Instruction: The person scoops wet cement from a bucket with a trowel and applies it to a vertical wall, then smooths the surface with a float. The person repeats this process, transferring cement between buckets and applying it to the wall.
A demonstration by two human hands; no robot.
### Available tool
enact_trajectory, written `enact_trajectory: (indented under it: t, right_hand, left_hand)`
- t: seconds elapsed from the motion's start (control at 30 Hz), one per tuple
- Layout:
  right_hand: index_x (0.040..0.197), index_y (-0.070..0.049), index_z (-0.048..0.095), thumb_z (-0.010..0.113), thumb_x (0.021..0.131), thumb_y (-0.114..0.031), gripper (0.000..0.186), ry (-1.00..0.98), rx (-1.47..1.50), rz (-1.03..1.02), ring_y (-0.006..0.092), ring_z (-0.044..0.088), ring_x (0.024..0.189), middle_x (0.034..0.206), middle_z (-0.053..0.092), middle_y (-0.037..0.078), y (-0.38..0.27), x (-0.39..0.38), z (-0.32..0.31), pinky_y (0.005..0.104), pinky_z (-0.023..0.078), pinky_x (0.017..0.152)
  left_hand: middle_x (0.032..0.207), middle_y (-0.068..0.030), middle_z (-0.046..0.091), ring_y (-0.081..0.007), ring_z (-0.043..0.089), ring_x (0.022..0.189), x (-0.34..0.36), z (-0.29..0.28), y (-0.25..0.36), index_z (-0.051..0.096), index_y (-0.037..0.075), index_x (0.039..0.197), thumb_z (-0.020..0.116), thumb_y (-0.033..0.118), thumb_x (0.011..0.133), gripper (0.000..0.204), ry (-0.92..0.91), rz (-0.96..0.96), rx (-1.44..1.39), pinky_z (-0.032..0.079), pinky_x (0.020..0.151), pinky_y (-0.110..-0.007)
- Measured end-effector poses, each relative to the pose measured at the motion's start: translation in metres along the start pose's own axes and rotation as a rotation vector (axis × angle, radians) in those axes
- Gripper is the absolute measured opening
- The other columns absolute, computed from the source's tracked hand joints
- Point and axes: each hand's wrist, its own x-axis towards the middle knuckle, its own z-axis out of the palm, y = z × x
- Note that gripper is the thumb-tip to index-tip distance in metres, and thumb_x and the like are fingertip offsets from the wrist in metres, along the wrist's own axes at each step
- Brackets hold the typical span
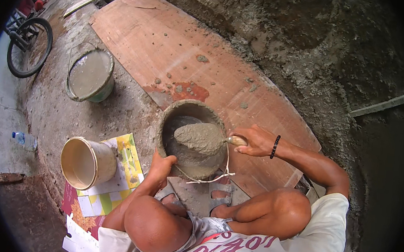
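My right hand (256, 140) is closed round the wooden handle of a trowel (236, 140). A heap of wet grey mortar (200, 137) covers the trowel's blade, which is over the mouth of a mortar-caked bucket (166, 114). With my left hand (163, 166) I grip the bucket's near left rim, thumb on the edge. More wet mortar lies inside, low on the near side. The bucket's wire handle (228, 163) hangs down on the right and near side. The bucket tilts toward me in front of my feet.
A reddish plywood board (170, 39) with mortar spots lies beyond the bucket. To the left stand a bucket of grey liquid (91, 74) and a cream bucket (108, 161) beside flattened cardboard (132, 156). A plastic bottle (24, 139) and bicycle wheel (29, 48) are farther left.
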Motion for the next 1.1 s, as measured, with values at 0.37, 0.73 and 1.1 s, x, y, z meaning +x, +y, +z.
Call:
enact_trajectory:
  t: [0.37, 0.73, 1.1]
  right_hand:
    - [0.102, 0.000, 0.059, 0.080, 0.075, -0.026, 0.043, 0.220, -0.047, -0.125, 0.0162, 0.060, 0.065, 0.075, 0.061, 0.007, -0.084, -0.100, -0.209, 0.0303, 0.045, 0.058]
    - [0.119, -0.004, 0.059, 0.057, 0.095, -0.040, 0.044, 1.206, -0.398, 0.299, 0.0037, 0.043, 0.057, 0.069, 0.042, -0.006, -0.006, -0.250, -0.411, 0.0216, 0.039, 0.050]
    - [0.109, -0.004, 0.063, 0.064, 0.078, -0.013, 0.032, 0.235, -0.470, 0.048, 0.0339, 0.063, 0.071, 0.088, 0.060, 0.020, -0.001, -0.049, -0.133, 0.0480, 0.051, 0.068]
  left_hand:
    - [0.099, -0.0196, 0.056, -0.0351, 0.064, 0.081, -0.013, 0.002, 0.028, 0.048, -0.010, 0.115, 0.052, -0.005, 0.075, 0.041, 0.009, -0.094, -0.014, 0.060, 0.069, -0.051]
    - [0.100, -0.0177, 0.056, -0.0326, 0.059, 0.086, 0.012, -0.003, -0.004, 0.044, -0.005, 0.120, 0.060, 0.002, 0.072, 0.051, 0.074, -0.093, 0.116, 0.051, 0.059, -0.050]
    - [0.113, -0.0235, 0.058, -0.0305, 0.065, 0.096, -0.023, 0.020, 0.053, 0.045, -0.009, 0.122, 0.065, 0.003, 0.080, 0.047, -0.064, -0.116, 0.041, 0.058, 0.075, -0.048]
